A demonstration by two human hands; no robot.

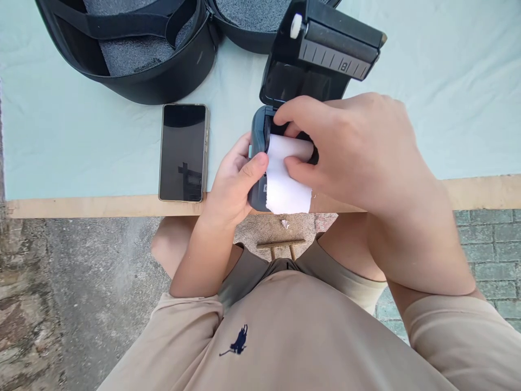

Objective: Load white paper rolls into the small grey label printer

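Cloth (81,141) covers the counter (81,207). Left hand (236,184) grips the printer (257,193), probably steadying it; right hand (345,146) pinches the roll (290,146).

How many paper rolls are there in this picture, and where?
1: the white paper roll, in the open printer, touched by the right hand, its loose end trailing toward the person. Others may be hidden.

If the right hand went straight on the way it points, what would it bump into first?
Probably the white paper roll, which the right hand seems to touch; beyond it is the printer's side wall, though depth is unclear.
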